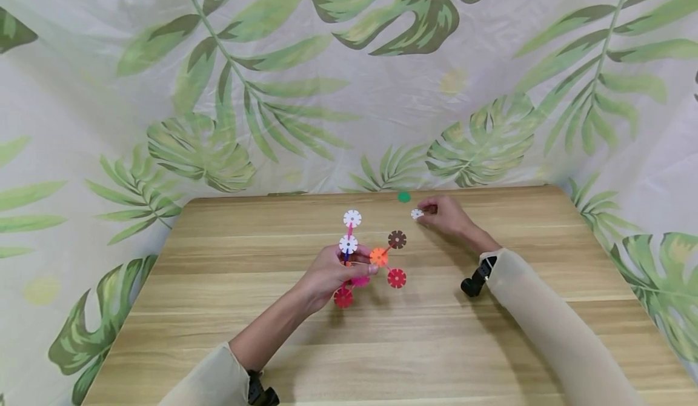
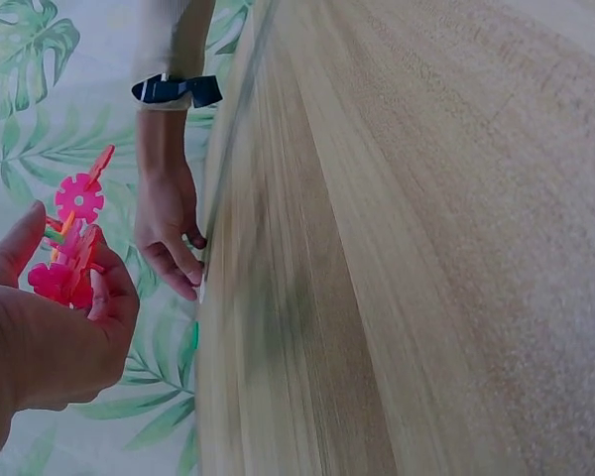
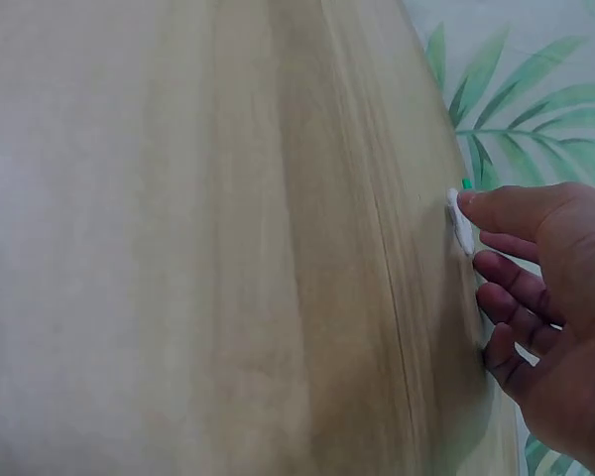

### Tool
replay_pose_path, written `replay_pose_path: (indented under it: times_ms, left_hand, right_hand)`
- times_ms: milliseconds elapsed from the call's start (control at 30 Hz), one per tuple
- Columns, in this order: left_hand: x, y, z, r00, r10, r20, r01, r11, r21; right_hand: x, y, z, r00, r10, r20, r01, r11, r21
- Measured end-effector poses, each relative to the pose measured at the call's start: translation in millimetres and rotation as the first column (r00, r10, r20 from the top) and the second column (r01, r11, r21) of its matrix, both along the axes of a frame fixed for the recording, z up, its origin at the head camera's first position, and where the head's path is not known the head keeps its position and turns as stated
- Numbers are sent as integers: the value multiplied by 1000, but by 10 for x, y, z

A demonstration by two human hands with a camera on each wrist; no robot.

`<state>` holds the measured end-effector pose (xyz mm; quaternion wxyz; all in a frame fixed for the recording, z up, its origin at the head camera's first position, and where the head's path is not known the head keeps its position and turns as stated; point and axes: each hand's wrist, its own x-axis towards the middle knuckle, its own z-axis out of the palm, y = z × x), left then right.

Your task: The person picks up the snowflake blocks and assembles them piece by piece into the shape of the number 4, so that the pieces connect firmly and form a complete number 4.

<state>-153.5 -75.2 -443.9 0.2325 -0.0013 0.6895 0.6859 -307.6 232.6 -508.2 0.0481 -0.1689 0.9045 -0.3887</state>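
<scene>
My left hand [image 1: 326,276] holds a built-up piece of interlocking notched plastic discs above the table, thumb across its middle. White discs [image 1: 352,218] stand at its top, an orange disc [image 1: 378,257] and a brown disc [image 1: 397,239] branch right, and red discs [image 1: 397,279] sit lower. In the left wrist view, pink discs [image 2: 79,199] rise out of the left hand's curled fingers. Near the table's far edge, my right hand [image 1: 448,215] pinches a loose white notched disc [image 1: 417,213]. In the right wrist view, the thumb lies against this white disc [image 3: 460,223], seen nearly edge-on.
A green disc [image 1: 403,197] lies at the table's far edge, just left of and beyond the right hand. Under both hands is a wood-grain table [image 1: 218,309]. Behind it hangs a leaf-patterned cloth [image 1: 305,145], which also shows along both sides.
</scene>
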Motion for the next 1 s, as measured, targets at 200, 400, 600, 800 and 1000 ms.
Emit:
replay_pose_path:
  times_ms: [200,400,600,800,1000]
  left_hand:
    - [16,-5,-2,1000,-17,0,17,1000,-18]
    - [12,-23,4,1000,-19,11,19,1000,-4]
    - [3,-42,16,999,-17,27,18,1000,-9]
    - [0,-53,22,999,-35,27,35,999,-31]
    - [1,-46,36,999,-42,20,43,998,-34]
  right_hand:
    - [-66,12,-40,1000,31,-3,-31,999,39]
    - [-92,0,-33,1000,30,1,-30,999,37]
    - [-66,-3,-30,1000,8,22,-8,1000,-10]
    - [8,24,-32,1000,6,5,-6,998,-59]
    - [79,61,-37,1000,-5,-18,4,996,-89]
